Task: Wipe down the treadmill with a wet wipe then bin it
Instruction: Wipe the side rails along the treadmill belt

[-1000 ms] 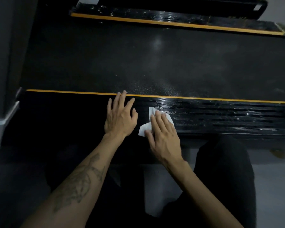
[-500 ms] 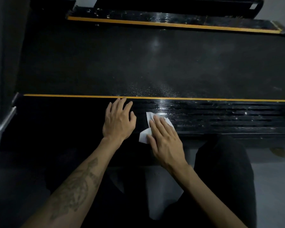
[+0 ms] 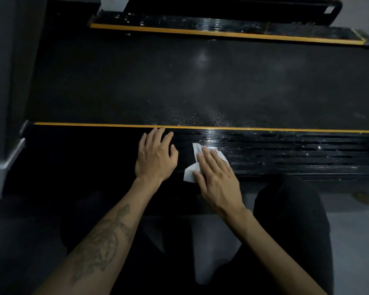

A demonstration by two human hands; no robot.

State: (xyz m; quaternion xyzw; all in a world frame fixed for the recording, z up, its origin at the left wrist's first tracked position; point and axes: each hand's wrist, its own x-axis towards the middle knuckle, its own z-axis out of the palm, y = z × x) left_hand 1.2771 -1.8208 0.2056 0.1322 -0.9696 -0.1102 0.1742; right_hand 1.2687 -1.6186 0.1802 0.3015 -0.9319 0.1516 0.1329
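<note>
The black treadmill lies across the view, its belt (image 3: 200, 81) wide and dusty with a wet sheen near the middle. The near side rail (image 3: 296, 154) is ribbed, glossy and edged with a yellow stripe. My right hand (image 3: 217, 175) presses a white wet wipe (image 3: 190, 173) flat on that rail with straight fingers; the wipe shows above and left of the fingers. My left hand (image 3: 156, 156) rests flat on the rail just left of it, fingertips reaching the yellow stripe.
The far side rail (image 3: 222, 28) with its own yellow stripe runs along the top. A grey wall and white skirting (image 3: 2, 173) stand at the left. My dark-trousered knees (image 3: 292, 220) are below the rail over a grey floor. No bin is in view.
Both hands stay in nearly the same place on the near rail; the right hand with the wipe has shifted only slightly.
</note>
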